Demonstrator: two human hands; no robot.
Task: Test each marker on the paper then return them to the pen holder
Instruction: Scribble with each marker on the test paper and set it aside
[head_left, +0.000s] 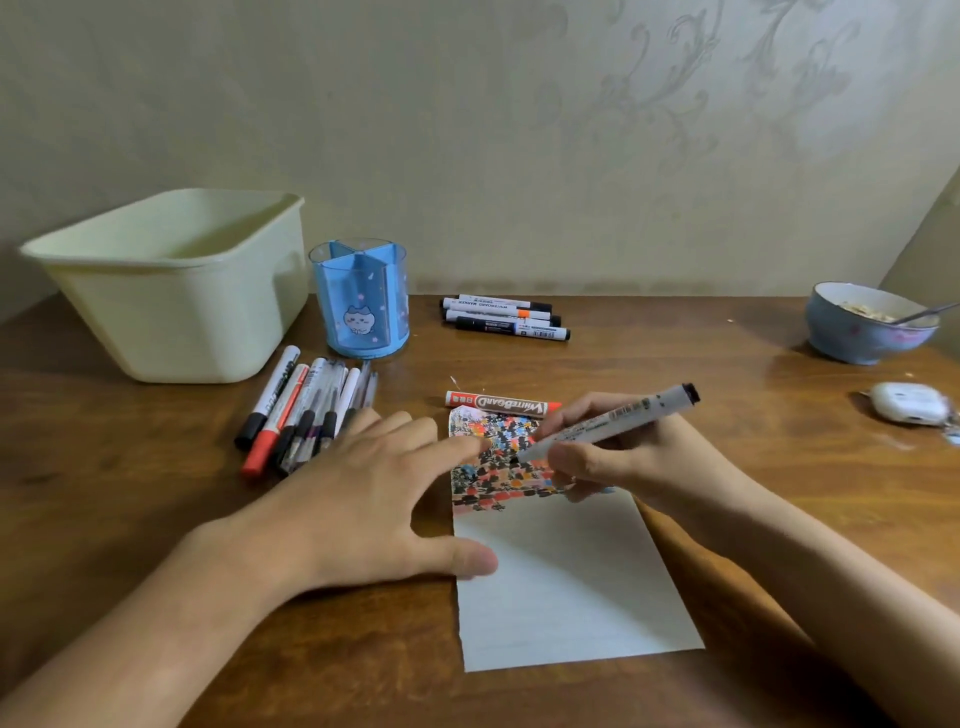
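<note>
Right hand (597, 452) pinches a whiteboard marker (610, 422) mid-barrel, tip on the paper (566, 582) at frame centre; left hand (374, 493) lies flat, steadying the sheet; marker judged light, rigid, smooth; pen holder (359, 304) upper left.

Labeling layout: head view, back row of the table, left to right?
Cream bin → blue pen holder → group of whiteboard markers → blue bowl with spoon.
</note>
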